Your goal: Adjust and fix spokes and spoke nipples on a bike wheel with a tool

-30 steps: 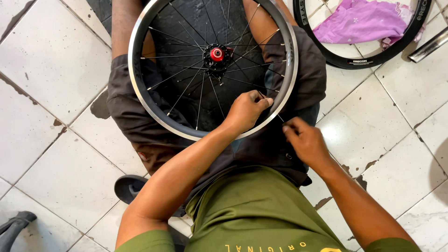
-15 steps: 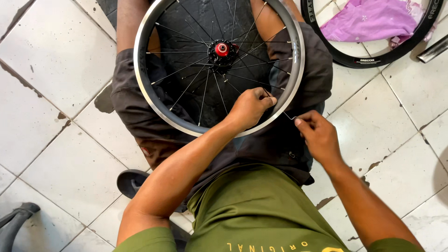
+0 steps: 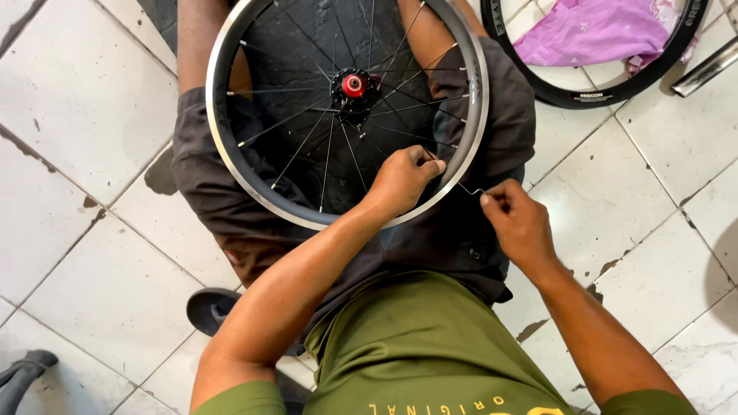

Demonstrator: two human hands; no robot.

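A bare bicycle wheel point(image 3: 231, 165) with a silver rim, thin spokes and a red-capped hub point(image 3: 353, 85) lies across my lap. My left hand point(image 3: 403, 178) reaches inside the rim at its lower right and pinches the end of a spoke there. My right hand point(image 3: 519, 223) sits just outside the rim, fingers closed on a thin bent wire spoke point(image 3: 469, 189) that runs toward the rim. My legs in dark shorts lie under the wheel.
White floor tiles with dark stains surround me. A black tyre point(image 3: 584, 94) lies at the top right with a purple cloth point(image 3: 596, 32) inside it. A metal tube point(image 3: 703, 69) shows at the right edge. A dark sandal point(image 3: 211, 307) sits by my left leg.
My right hand has drawn back a little to the right, away from the rim, with the thin spoke between its fingers. The left hand stays at the rim.
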